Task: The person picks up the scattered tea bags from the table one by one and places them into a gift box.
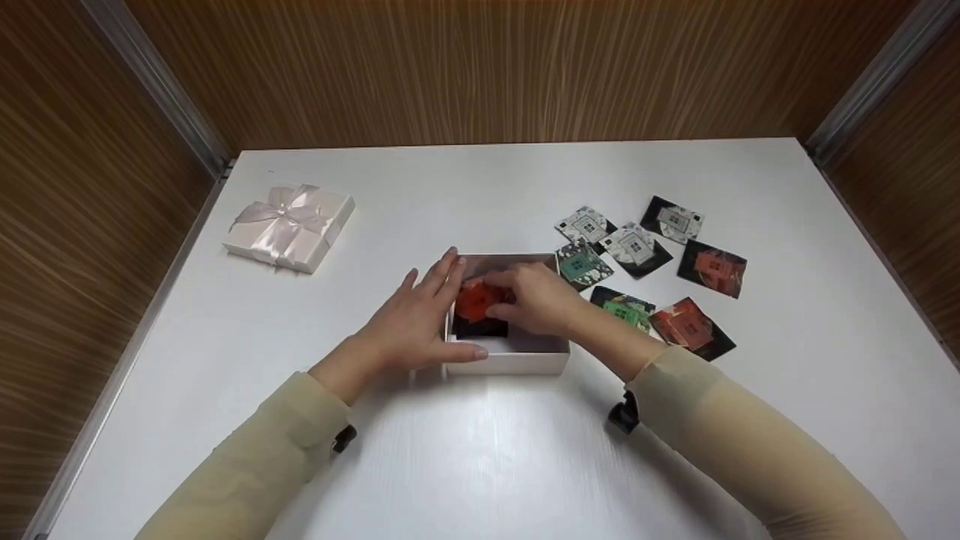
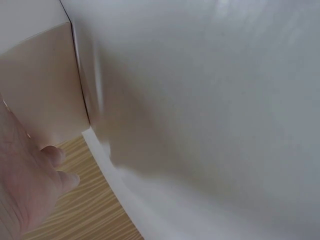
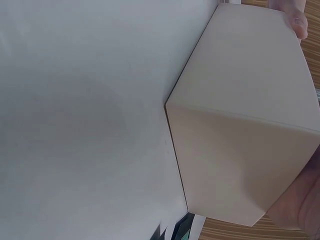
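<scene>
An open white box (image 1: 510, 364) stands on the white table in the middle of the head view. My left hand (image 1: 411, 324) rests along its left wall, fingers extended and thumb over the front rim. Inside, at the left end, my right hand (image 1: 538, 301) pinches a red-and-black sachet (image 1: 478, 303) between thumb and fingers. The box's pale outer wall (image 2: 45, 85) appears beside my left hand (image 2: 25, 175) in the left wrist view. In the right wrist view the box (image 3: 240, 75) hides most of my right hand (image 3: 300, 200).
Several flat printed sachets (image 1: 690, 328) in black, white, green and red lie right of the box, the green-and-white one (image 1: 583, 264) close against its side. A lid with a pink ribbon bow (image 1: 286, 214) sits at the back left. Wood-grain panels (image 1: 480, 71) enclose the table.
</scene>
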Demonstrator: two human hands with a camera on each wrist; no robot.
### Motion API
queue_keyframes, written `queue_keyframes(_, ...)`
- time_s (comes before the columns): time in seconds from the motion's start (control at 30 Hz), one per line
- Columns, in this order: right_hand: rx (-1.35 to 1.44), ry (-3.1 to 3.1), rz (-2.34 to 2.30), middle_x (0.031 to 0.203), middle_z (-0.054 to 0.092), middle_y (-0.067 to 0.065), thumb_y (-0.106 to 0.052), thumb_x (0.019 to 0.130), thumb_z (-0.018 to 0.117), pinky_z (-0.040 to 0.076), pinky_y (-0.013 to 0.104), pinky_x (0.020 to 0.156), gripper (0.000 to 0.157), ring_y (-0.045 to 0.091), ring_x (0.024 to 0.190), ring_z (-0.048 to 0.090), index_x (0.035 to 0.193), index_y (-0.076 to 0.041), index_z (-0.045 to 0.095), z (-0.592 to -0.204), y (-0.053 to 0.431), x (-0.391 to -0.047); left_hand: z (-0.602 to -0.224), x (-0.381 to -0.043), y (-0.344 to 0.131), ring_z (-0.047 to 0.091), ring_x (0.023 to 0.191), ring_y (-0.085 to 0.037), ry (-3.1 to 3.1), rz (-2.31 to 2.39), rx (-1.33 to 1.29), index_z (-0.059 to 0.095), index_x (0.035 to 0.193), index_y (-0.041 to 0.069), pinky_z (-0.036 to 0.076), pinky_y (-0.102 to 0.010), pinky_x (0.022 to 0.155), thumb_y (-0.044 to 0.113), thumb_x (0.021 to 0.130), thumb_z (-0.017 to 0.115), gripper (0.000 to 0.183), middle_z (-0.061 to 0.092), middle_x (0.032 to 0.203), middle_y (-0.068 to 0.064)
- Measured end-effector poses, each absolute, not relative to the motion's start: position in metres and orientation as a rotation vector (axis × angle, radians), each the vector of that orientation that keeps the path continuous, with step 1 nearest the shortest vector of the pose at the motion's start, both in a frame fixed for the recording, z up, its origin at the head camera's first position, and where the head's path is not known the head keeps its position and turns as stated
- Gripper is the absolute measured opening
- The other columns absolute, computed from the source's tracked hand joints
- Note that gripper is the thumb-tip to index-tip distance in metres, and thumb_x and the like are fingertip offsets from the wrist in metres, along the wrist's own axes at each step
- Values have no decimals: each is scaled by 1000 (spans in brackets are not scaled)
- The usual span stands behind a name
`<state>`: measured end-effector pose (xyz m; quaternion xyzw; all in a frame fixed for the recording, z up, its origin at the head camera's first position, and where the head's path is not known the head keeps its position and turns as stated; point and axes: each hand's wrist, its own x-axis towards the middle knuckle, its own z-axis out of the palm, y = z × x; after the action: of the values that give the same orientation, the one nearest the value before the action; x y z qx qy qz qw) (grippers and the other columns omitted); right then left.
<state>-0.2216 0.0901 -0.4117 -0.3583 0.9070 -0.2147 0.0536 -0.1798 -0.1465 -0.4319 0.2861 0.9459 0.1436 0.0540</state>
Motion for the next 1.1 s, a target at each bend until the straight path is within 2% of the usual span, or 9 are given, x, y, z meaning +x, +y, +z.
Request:
queue_keyframes(0.47,-1051,2756,-676,110,79,10,-25,95,83,58,45,89,40,27,97,73,129,-6,76,-414,89,-220,-431,-179,-147,14,162,-27,2864,443,859,-1,171,7,11,-57,128,95,84,48,132,-7,178,-13)
queue_keyframes(0.7,-1083,2798,-784,100,79,8,-19,94,83,59,44,82,31,26,88,73,120,-3,77,-414,93,-218,-429,-178,-147,11,162,-27,2851,434,847,-4,170,9,9,-56,128,93,85,49,132,-9,178,-12)
queue_keyframes(0.8,-1077,2794,-858,103,79,9,-17,95,81,59,44,81,36,26,89,74,130,-7,76,-410,98,-217,-429,-178,-147,12,162,-27,2850,435,839,-4,170,9,9,-56,128,93,85,49,131,-7,178,-13)
queue_keyframes(0.93,-1043,2808,-954,112,79,13,-16,97,79,59,47,88,44,29,98,75,140,-7,70,-401,109,-216,-430,-179,-147,13,162,-28,2852,447,828,-1,171,9,9,-56,128,94,84,49,132,-5,178,-13)
queue_keyframes(1.1,-954,2842,-1133,113,79,13,-18,98,79,59,48,92,44,28,103,76,138,-4,70,-380,136,-217,-429,-179,-146,9,163,-27,2852,434,820,-3,171,9,8,-56,129,95,82,49,134,-7,178,-11)
